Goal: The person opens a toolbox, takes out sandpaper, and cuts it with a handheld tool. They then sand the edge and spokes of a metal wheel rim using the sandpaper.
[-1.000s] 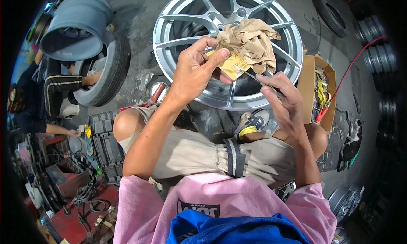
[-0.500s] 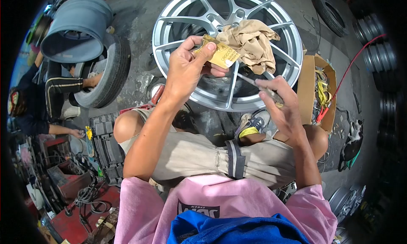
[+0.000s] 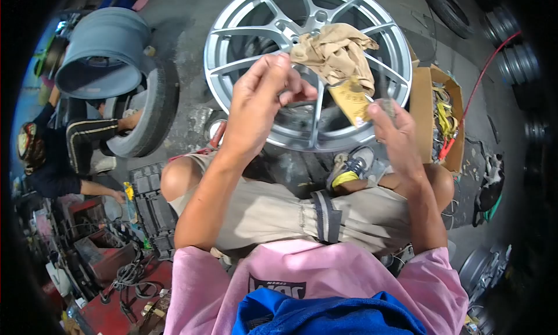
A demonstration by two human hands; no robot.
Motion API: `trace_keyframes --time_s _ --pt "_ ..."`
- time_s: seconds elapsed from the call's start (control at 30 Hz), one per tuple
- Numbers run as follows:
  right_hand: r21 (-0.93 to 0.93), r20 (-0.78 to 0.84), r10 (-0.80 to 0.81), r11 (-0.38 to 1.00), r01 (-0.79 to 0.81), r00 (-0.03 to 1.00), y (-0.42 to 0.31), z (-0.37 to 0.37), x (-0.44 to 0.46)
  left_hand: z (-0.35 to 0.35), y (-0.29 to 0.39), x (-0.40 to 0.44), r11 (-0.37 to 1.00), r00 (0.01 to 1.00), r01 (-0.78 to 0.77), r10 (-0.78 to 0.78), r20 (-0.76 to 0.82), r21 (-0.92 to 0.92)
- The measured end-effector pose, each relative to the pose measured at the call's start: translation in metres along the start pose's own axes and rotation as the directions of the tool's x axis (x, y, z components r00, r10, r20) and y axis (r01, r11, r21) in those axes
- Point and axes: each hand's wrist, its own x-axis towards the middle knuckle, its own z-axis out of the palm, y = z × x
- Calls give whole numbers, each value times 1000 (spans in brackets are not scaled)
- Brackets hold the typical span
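Observation:
In the head view my right hand (image 3: 396,125) grips a yellow printed card (image 3: 350,102) by its lower right edge; the card is slightly blurred. A greyish piece (image 3: 388,107) shows at those same fingers, its kind unclear. My left hand (image 3: 264,93) hovers over the near left of the wheel rim, fingers loosely curled and apart, nothing visible in them. Below both hands lies the silver spoked wheel rim (image 3: 317,123). A crumpled tan cloth (image 3: 340,53) rests on its spokes, just beyond the card.
A cardboard box (image 3: 422,114) with straps and red clips stands right of the rim. To the left are a grey wheel barrel (image 3: 102,50), a tyre (image 3: 160,102) and another person (image 3: 46,154). A black tool case (image 3: 152,201) lies by my left knee.
The yellow card has passed from my left hand to my right, moving rightward and down. The thin pointed tool seen earlier in my right hand can no longer be made out.

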Motion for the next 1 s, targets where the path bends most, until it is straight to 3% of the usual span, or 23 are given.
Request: trace_keyframes --time_s 0.03,0.13,0.2,0.3,0.6,1.0 --pt "18 -37 6 1000 -5 999 1 -3 1 11 19 -2 991 999 23 -29 -44 -133" --pt "36 -90 14 999 -11 996 -1 -8 4 17 59 -19 906 972 2 99 215 -424" --pt "35 -85 3 999 0 996 -3 -5 3 39 77 -48 721 890 141 208 406 -678" --pt "12 -57 -17 1000 17 998 -3 -1 2 69 89 -78 593 785 218 366 500 -775" --pt "-39 -51 -38 999 36 998 -4 -5 -4 94 86 -93 630 759 95 455 465 -771" --pt "-90 -25 -72 993 69 997 -6 -15 -10 103 59 -80 805 847 -189 423 321 -562"
